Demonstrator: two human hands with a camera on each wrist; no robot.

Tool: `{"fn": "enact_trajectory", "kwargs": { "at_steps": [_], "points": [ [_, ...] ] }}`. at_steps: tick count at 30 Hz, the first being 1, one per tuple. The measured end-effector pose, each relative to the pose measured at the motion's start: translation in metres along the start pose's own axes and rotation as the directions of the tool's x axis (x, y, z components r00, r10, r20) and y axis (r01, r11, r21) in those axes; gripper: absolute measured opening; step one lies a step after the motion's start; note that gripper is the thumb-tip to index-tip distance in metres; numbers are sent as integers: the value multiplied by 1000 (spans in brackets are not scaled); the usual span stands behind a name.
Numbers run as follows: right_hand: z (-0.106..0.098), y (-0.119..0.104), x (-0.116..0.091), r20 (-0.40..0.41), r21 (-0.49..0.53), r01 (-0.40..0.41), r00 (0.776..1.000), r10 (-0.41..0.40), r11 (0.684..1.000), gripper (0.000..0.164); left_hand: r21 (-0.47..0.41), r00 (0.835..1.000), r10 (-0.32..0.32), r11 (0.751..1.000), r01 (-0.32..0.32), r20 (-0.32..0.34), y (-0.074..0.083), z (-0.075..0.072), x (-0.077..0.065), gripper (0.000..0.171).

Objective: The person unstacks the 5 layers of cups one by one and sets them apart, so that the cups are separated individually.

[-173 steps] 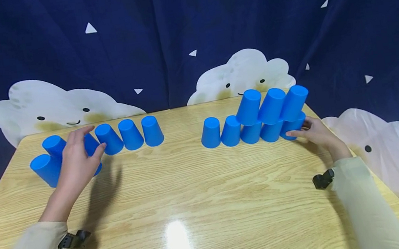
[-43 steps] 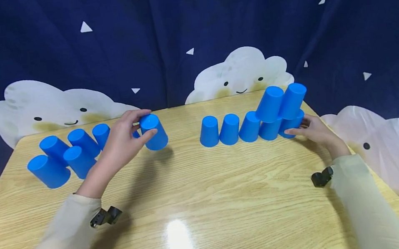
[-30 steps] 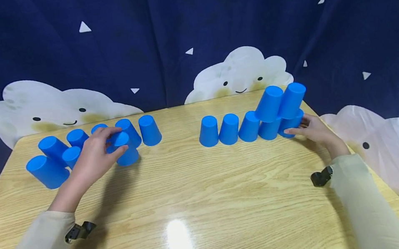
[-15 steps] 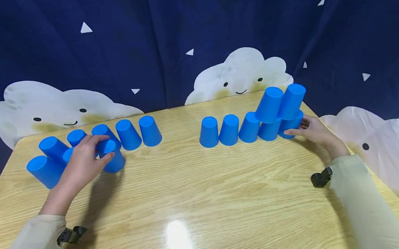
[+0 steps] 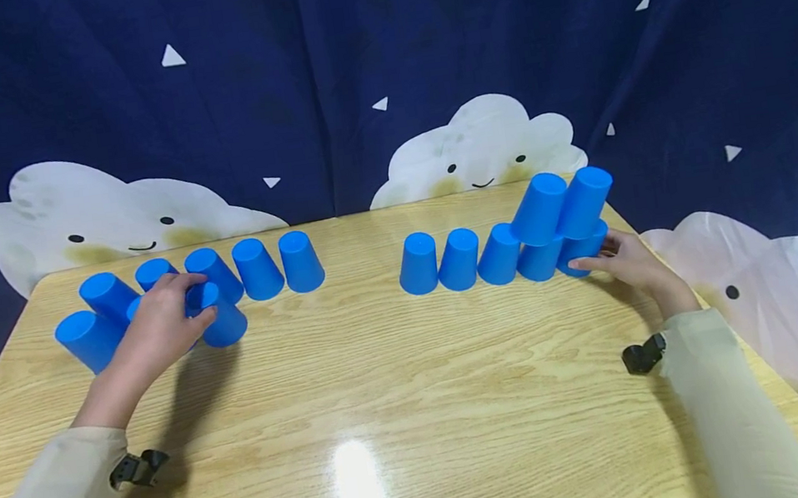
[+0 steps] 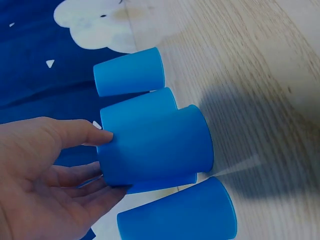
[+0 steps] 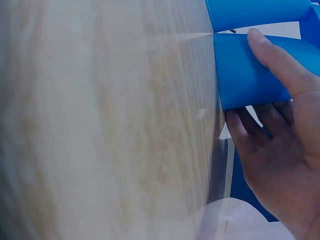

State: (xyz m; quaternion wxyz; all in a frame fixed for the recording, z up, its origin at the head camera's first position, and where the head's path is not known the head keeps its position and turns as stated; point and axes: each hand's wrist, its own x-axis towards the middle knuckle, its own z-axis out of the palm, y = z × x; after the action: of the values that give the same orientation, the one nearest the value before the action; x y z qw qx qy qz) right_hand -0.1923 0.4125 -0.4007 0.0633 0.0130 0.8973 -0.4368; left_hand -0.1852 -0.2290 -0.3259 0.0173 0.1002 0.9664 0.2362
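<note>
In the head view my left hand (image 5: 162, 322) pinches an upside-down blue cup (image 5: 226, 326) between thumb and fingers, in front of the left back row. In the left wrist view, the thumb and fingers hold that cup (image 6: 155, 145) near its narrow end. I cannot tell whether its rim touches the table. At the right, my right hand (image 5: 631, 260) grips the end bottom cup (image 5: 579, 252) of a row, with the thumb on its front. The right wrist view shows the thumb along this cup (image 7: 245, 75) and the fingers beneath it. Two upper cups (image 5: 540, 209) stand on that row's right end.
Several upside-down blue cups (image 5: 302, 262) form the left back row. Another cup (image 5: 89, 340) stands at the front left, and one (image 5: 132, 308) is partly hidden by my left hand. The wooden table (image 5: 419, 398) ends at a dark blue curtain (image 5: 346, 79) with clouds.
The upper right row has gone from three cups to two. My left hand has carried a cup leftward, past the left row's right end, to that row's front. My right hand stays put.
</note>
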Motion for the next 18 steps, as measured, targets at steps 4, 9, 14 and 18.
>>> {"fn": "enact_trajectory", "kwargs": {
  "at_steps": [4, 9, 14, 18],
  "points": [
    [0, 0, 0, 2, 5, 2, 1000, -2, 1000, 82, 6, 1000, 3, 1000, -3, 0, 1, -1, -1, 60],
    [-1, -1, 0, 2, 10, 4, 1000, -4, 1000, 82, -2, 1000, -3, 1000, 3, -23, 8, -3, -3, 60],
    [-1, 0, 1, 5, 12, -2, 1000, 2, 1000, 83, -15, 999, 6, 1000, -7, -49, 24, -5, -3, 61],
    [-1, 0, 0, 6, 10, -5, 1000, 5, 1000, 82, -20, 997, 39, 999, -41, -61, 39, -2, -2, 60]
  ]
}}
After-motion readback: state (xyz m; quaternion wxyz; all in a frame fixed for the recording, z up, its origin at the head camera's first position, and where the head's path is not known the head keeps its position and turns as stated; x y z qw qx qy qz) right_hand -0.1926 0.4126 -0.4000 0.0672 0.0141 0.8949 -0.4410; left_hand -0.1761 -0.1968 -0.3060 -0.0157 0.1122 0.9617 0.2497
